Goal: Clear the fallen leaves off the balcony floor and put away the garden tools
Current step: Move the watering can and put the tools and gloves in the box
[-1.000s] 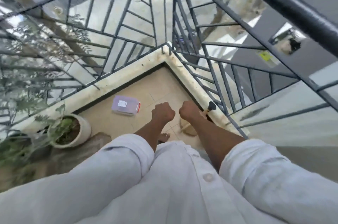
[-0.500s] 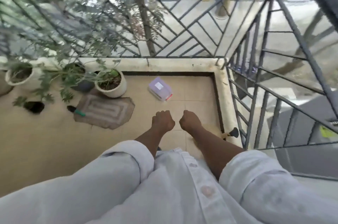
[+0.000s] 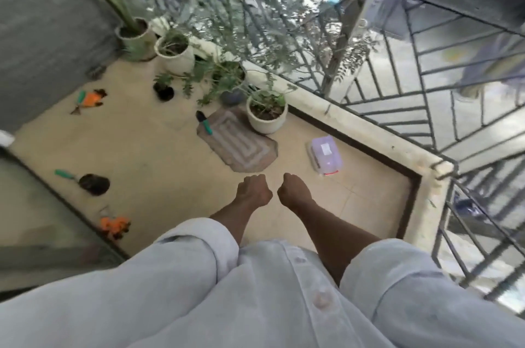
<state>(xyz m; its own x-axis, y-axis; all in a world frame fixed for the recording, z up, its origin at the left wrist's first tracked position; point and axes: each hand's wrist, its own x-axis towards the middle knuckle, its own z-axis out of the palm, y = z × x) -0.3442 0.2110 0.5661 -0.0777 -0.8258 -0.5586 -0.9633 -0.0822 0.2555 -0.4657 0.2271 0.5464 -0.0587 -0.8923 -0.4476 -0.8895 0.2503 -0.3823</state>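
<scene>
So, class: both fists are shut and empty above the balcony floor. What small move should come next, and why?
Probably reach the left hand toward the green-handled trowel lying on the mat's edge. Both it and the right hand hold nothing, that tool looks nearest, and the lidded plastic box sits close by, possibly for storing tools.

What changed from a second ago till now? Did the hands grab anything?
Only the head camera moved: it swung left, away from the railing corner, so the trowel, the hand rake and the orange gloves came into sight. Nothing was picked up or let go. The left hand and right hand stayed curled into fists, side by side, holding nothing. The plastic box and doormat stayed put.
</scene>
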